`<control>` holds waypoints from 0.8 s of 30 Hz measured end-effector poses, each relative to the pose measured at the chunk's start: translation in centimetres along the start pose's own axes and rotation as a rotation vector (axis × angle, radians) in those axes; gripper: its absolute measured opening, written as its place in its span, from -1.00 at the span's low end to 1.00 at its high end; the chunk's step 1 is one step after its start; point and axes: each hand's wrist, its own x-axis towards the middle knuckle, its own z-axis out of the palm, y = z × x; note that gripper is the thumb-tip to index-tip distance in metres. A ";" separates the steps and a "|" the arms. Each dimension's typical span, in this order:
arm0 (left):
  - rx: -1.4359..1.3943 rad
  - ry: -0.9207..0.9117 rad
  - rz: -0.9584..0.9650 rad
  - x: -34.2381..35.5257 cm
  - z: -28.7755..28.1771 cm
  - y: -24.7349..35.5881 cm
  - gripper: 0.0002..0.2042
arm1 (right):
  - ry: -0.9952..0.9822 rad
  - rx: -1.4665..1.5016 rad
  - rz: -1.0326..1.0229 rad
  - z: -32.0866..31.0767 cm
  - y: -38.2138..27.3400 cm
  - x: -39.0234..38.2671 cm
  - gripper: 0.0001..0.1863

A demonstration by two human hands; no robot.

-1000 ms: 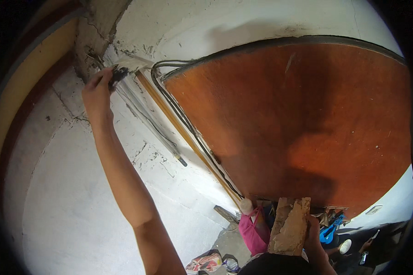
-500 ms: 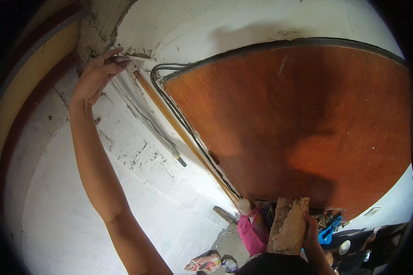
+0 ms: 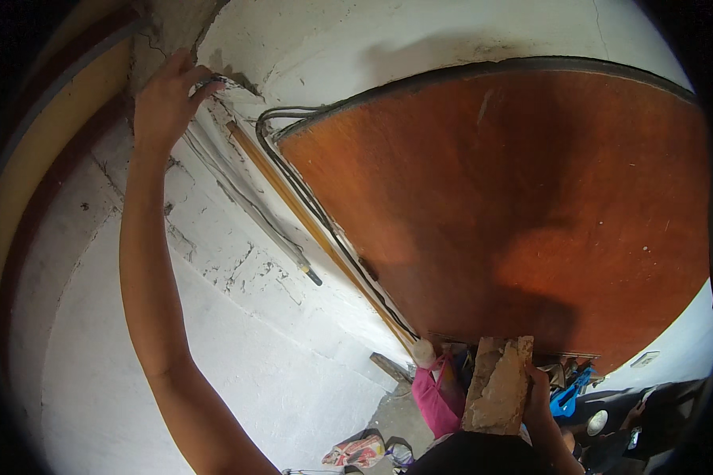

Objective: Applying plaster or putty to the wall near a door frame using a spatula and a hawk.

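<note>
My left hand [image 3: 170, 103] is raised at the upper-left wall corner, fingers curled round a flat, plaster-smeared scraper [image 3: 228, 87], whose blade is against the cracked plaster; the handle is mostly hidden. Below it a pale conduit [image 3: 257, 214] and a thin yellow wooden strip [image 3: 285, 198] run down the wall beside black cables [image 3: 325, 214]. At the lower right my right hand [image 3: 539, 400] grips a rough board [image 3: 491, 384] caked with brown, dried plaster.
A large orange-brown wooden panel [image 3: 499, 190] covers the right wall. Low down are a pink bag [image 3: 436, 396], blue objects [image 3: 564, 400] and plastic sacks [image 3: 352, 453] on the grey floor [image 3: 396, 416]. Another person's hand [image 3: 634, 413] shows at the lower right beside a round white object [image 3: 596, 422].
My left hand has moved upward and slightly left along the corner, turning over the scraper. My right hand and the board have barely moved.
</note>
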 end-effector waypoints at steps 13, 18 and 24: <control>-0.303 0.119 0.240 1.6 3.4 -0.7 -0.78 | 0.085 0.009 0.004 -0.2 0.6 1.0 -0.57; -0.250 0.212 0.194 1.9 4.0 -0.7 -0.77 | 0.055 0.029 -0.030 -0.2 0.8 1.2 -0.57; -0.198 0.244 0.229 2.2 4.5 -1.4 -0.78 | 0.079 0.055 -0.067 0.1 1.0 1.4 -0.56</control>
